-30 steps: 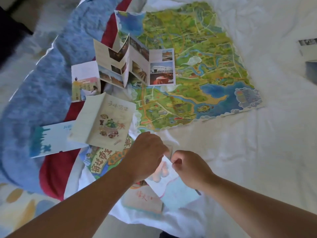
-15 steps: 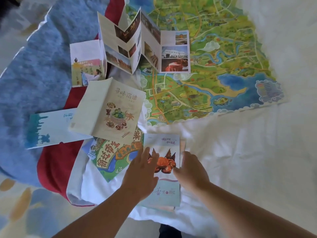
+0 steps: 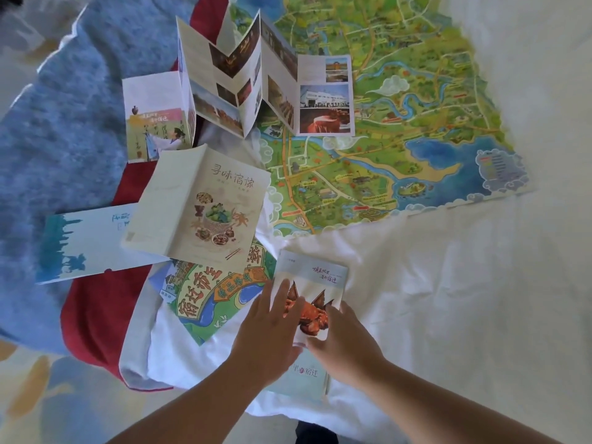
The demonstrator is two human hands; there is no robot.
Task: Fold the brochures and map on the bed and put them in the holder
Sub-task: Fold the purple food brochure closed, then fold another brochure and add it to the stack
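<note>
Lying folded on the white bed sheet (image 3: pixel 448 299), near the map (image 3: pixel 416 123), the crab brochure (image 3: pixel 320 280) was pressed flat under both hands: left hand (image 3: pixel 272 328) with straight fingers (image 3: pixel 281 293) on the cover, right hand (image 3: pixel 346 341) laid flat beside it. It was judged light, thin, slick and easily creased, best pinched along a folded long edge.

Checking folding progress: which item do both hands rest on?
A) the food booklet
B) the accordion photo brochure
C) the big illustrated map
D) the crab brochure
D: the left hand and the right hand both lie with fingers flat on the crab brochure.
</note>
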